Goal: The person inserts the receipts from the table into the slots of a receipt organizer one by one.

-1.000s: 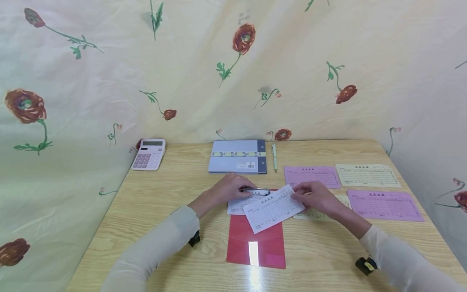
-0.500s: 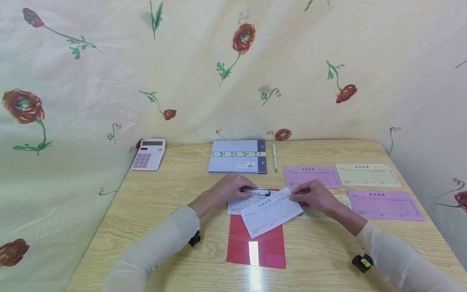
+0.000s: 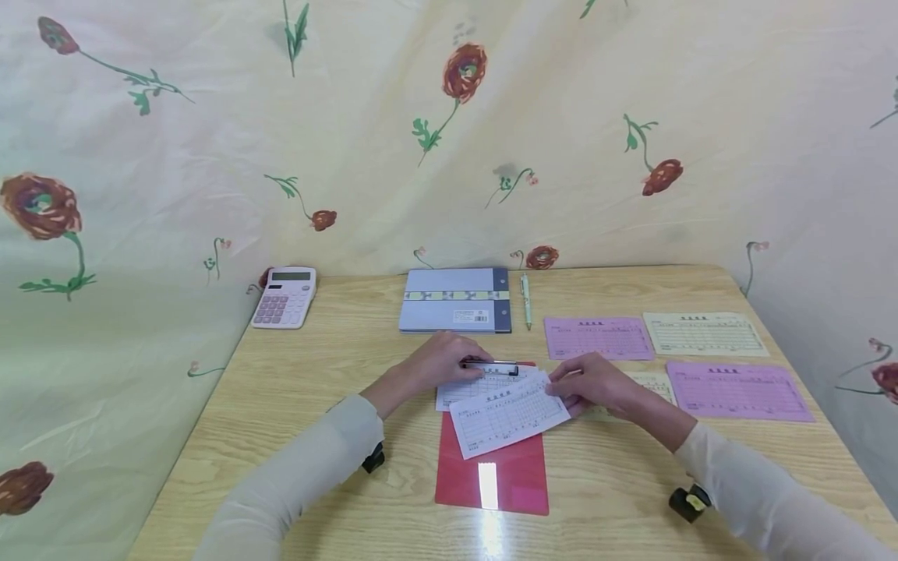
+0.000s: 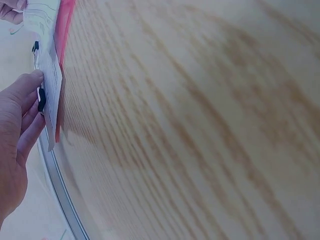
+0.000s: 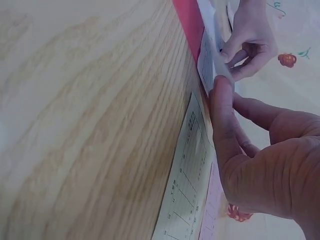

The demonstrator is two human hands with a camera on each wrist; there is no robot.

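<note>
A red clipboard (image 3: 459,479) lies on the wooden table, its metal clip (image 3: 503,368) at the far end. My left hand (image 3: 443,358) grips that clip, thumb on top and fingers beneath in the left wrist view. A white printed form (image 3: 449,396) lies over the upper part of the board, by the clip. Slanted above it is another white form (image 3: 501,421), covering part of the first. Its right end is pinched between thumb and fingers of my right hand (image 3: 595,382), also seen in the right wrist view.
Right of the board lie purple slips (image 3: 737,389) and cream slips (image 3: 705,335), one cream slip partly under the right hand. Behind are a blue notebook (image 3: 449,312) and a green pen (image 3: 526,302). A calculator (image 3: 284,298) stands at the back left.
My right hand has moved left and slightly nearer with the white form, which now lies less steeply slanted and further over the board. My left hand has stayed at the clip.
</note>
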